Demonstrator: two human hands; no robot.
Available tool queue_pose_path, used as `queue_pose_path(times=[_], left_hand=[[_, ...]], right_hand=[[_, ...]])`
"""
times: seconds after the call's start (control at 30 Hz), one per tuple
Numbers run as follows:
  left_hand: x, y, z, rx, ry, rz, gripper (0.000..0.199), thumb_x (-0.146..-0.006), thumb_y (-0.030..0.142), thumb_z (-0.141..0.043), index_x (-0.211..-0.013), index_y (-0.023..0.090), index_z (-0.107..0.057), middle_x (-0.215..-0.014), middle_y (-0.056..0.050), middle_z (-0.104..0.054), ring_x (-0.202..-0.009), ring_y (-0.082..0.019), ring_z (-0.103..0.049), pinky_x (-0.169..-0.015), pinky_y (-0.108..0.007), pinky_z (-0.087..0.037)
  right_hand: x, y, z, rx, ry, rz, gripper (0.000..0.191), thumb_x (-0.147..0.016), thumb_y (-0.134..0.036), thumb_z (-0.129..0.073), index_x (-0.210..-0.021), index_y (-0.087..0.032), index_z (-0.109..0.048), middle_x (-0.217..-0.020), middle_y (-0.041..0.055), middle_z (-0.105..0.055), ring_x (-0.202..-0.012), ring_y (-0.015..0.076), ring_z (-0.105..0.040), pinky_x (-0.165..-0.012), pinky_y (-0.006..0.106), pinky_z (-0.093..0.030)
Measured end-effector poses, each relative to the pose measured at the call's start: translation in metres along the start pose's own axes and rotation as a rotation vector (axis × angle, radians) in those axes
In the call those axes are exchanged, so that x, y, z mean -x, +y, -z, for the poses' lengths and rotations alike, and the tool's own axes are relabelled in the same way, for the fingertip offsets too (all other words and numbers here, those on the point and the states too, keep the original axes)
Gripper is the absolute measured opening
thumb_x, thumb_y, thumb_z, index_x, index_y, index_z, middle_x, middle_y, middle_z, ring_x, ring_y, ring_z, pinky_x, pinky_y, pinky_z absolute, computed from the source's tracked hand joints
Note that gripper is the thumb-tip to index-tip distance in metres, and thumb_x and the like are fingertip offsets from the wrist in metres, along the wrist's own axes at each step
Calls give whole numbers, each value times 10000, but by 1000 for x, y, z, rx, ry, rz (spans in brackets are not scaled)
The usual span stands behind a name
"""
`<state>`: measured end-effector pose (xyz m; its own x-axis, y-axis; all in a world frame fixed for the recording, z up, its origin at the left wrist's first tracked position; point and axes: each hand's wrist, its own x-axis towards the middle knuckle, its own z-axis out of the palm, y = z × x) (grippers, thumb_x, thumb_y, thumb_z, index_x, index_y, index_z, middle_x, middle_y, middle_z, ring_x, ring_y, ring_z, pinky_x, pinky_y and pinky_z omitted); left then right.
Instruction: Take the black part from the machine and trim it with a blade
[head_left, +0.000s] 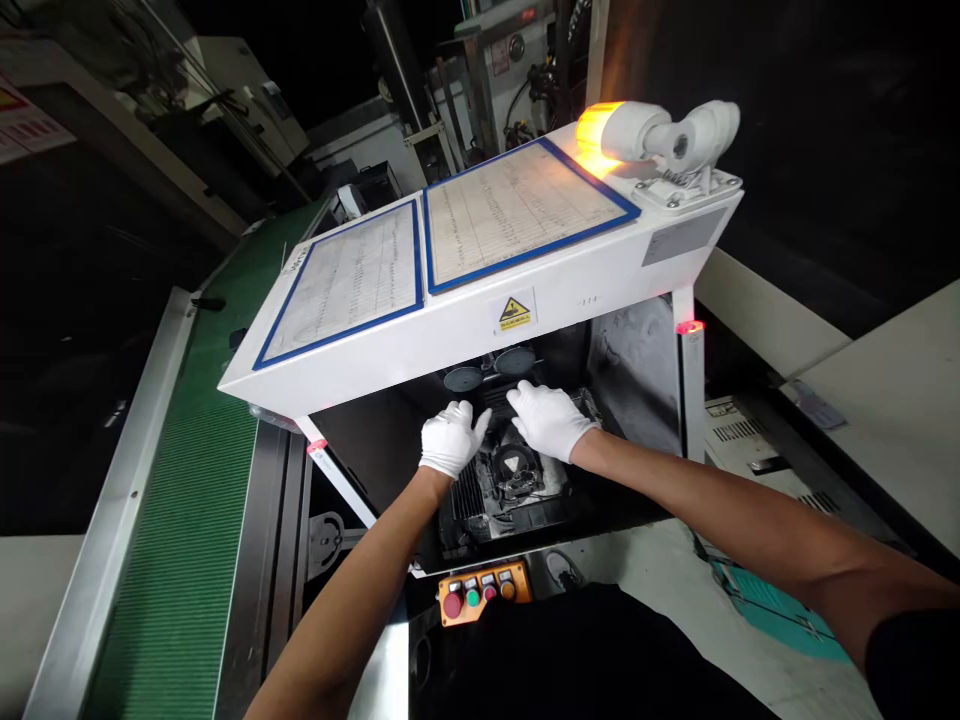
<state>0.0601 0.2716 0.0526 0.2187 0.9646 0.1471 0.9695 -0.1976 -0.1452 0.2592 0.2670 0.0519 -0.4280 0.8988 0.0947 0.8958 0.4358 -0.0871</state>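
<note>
White cotton gloves cover both of the person's hands, which reach into the open bay of a white machine housing (480, 300). The left hand (450, 440) and the right hand (550, 420) rest side by side, palms down and fingers spread flat, on the far upper edge of a black moulded part (502, 480) that sits inside the bay under two round dark suction cups (487, 370). Neither grip has closed on the part; the fingers only press on it. The part looks like rigid plastic with ribs and openings, probably light but awkward, with thin edges that could flex or snag, so the solid outer rim seems the safest hold. An orange button box (484, 592) sits below the bay, and a green conveyor belt (202, 520) runs along the left.
</note>
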Motion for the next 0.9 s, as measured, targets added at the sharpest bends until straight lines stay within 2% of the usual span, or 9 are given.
queue_pose_path(times=[0.17,0.33,0.5,0.77,0.9], left_hand=[[-20,-4,-11,-12,36,-20,412,-998,374,-367,-819,157,-668,-787,-137,-695,-734,-261,-675,-631,-315,-399],[-12,-4,-25,-7,68,-9,407,-1000,358,-365,-813,175,-677,-768,-122,-673,-720,-261,-654,-633,-329,-382],[-10,-5,-36,15,73,38,371,-983,347,-410,-769,173,-659,-740,-114,-648,-705,-250,-633,-642,-337,-371],[-6,3,-41,69,78,125,345,-992,335,-408,-804,180,-652,-773,-115,-630,-782,-268,-615,-691,-358,-389],[-7,3,-41,122,49,111,346,-983,327,-424,-753,178,-636,-760,-114,-620,-789,-270,-615,-721,-377,-414]], right_hand=[[0,-2,-2,14,11,-39,195,-1009,-332,-568,-1089,-158,-534,-1051,96,-495,-780,262,-569,-628,356,-497],[-1,-1,-5,7,19,-51,181,-1027,-332,-535,-1088,-162,-527,-1063,102,-485,-805,275,-553,-633,367,-484],[-5,-2,-7,2,-18,-60,179,-1025,-335,-559,-1053,-162,-519,-1027,100,-479,-778,253,-542,-616,332,-463],[-5,-3,-10,49,-39,-67,181,-1023,-321,-554,-1055,-154,-491,-998,102,-444,-776,260,-520,-578,328,-440],[-4,-2,-10,51,-26,-55,177,-1017,-315,-565,-1039,-159,-484,-986,93,-449,-761,253,-522,-565,321,-432]])
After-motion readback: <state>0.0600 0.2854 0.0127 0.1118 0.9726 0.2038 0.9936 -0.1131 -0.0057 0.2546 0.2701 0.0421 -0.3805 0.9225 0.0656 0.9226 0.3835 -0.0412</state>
